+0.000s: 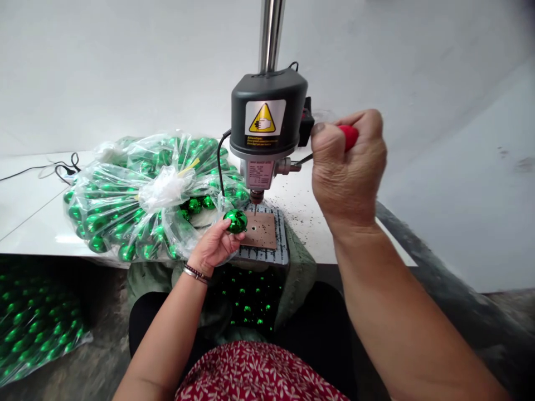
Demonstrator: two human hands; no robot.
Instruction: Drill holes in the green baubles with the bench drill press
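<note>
A shiny green bauble point(235, 221) is held in the fingers of my left hand point(215, 245), just left of the thin drill bit point(256, 210). My right hand point(349, 167) is wrapped round the red knob point(348, 137) of the feed lever on the drill press point(270, 111). Under the bit, a brown board point(263, 236) with a small hole lies on the grey slotted base point(282, 245). The bit stands above the board, and a gap shows between it and the bauble.
Left of the press, a clear plastic bag point(163, 189) of green baubles rests on the white table point(29, 223). Another bag of baubles point(37, 323) is on the floor at left. More baubles point(246, 306) lie below the base, beside green cloth point(298, 267). Dark shavings dot the tabletop.
</note>
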